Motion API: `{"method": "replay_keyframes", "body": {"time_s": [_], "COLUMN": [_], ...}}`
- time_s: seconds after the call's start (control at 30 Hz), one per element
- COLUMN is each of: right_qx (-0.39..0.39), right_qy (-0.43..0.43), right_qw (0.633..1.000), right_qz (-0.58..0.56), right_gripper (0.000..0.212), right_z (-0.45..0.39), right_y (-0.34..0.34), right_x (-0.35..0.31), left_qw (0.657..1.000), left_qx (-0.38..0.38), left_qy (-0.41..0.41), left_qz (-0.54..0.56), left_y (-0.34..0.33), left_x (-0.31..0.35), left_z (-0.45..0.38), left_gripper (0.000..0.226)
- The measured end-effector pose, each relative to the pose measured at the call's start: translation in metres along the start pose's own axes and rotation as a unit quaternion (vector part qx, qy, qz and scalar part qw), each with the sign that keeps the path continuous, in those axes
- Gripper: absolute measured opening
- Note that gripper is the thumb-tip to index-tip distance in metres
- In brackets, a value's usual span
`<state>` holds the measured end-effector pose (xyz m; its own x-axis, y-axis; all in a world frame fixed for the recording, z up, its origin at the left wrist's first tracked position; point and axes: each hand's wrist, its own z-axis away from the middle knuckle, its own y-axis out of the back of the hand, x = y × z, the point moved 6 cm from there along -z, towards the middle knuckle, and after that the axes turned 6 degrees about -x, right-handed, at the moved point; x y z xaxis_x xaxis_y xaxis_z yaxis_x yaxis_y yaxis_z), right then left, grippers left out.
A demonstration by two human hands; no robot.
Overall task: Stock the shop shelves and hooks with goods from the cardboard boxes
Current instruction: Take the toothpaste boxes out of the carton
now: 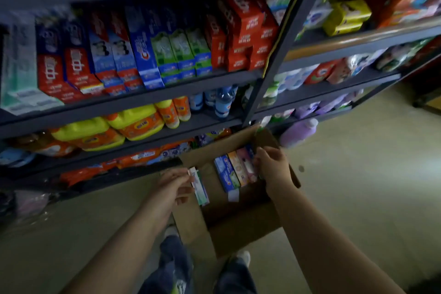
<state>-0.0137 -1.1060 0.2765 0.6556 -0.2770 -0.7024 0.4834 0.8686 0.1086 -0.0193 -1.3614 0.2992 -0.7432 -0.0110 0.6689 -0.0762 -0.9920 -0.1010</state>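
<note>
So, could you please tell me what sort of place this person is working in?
Most likely a small shop aisle. Dark metal shelves hold rows of boxed toothpaste and yellow detergent jugs, and an open cardboard box of more toothpaste sits on the floor between both hands.
</note>
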Motion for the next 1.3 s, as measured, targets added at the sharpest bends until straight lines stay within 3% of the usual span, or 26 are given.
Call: {"method": "replay_keyframes", "body": {"time_s": [0.23, 0.33, 0.47, 0.57, 0.73, 0.93, 1.07, 1.17, 1.3], "right_qx": [-0.033, -0.035, -0.060, -0.060, -0.023, -0.011, -0.031, -0.026, -0.017], "right_qy": [-0.057, -0.069, -0.071, -0.090, -0.099, 0.045, 0.066, 0.096, 0.113], "right_qw": [0.989, 0.982, 0.970, 0.969, 0.962, 0.932, 0.906, 0.856, 0.797], "right_qz": [0.135, 0.175, 0.226, 0.221, 0.255, 0.359, 0.418, 0.508, 0.593], "right_gripper": [0.015, 0.019, 0.005, 0.024, 0.038, 0.041, 0.060, 0.069, 0.066], "right_z": [-0.043, -0.091, -0.185, -0.264, -0.366, -0.409, -0.411, -0.413, -0.412], "right_y": [0.021, 0.017, -0.008, -0.032, -0.049, -0.056, -0.063, -0.069, -0.078], "right_x": [0.135, 0.195, 0.274, 0.332, 0.416, 0.442, 0.446, 0.449, 0.452], "left_qw": [0.994, 0.993, 0.994, 0.996, 0.999, 0.999, 0.998, 0.999, 0.999], "left_qx": [0.021, 0.018, 0.026, 0.015, 0.014, 0.021, 0.005, 0.004, 0.019], "left_qy": [0.050, 0.051, 0.041, 0.031, 0.018, -0.002, 0.001, -0.006, 0.009], "left_qz": [-0.096, -0.107, -0.101, -0.078, -0.049, -0.044, -0.058, -0.051, -0.027], "left_y": [-0.006, -0.003, 0.002, 0.000, -0.012, -0.013, -0.016, -0.017, -0.014], "left_x": [-0.115, -0.167, -0.237, -0.285, -0.347, -0.372, -0.374, -0.374, -0.377], "left_z": [-0.073, -0.122, -0.202, -0.269, -0.368, -0.417, -0.412, -0.413, -0.414], "left_gripper": [0.015, 0.017, 0.015, 0.017, 0.021, 0.021, 0.020, 0.019, 0.016]}}
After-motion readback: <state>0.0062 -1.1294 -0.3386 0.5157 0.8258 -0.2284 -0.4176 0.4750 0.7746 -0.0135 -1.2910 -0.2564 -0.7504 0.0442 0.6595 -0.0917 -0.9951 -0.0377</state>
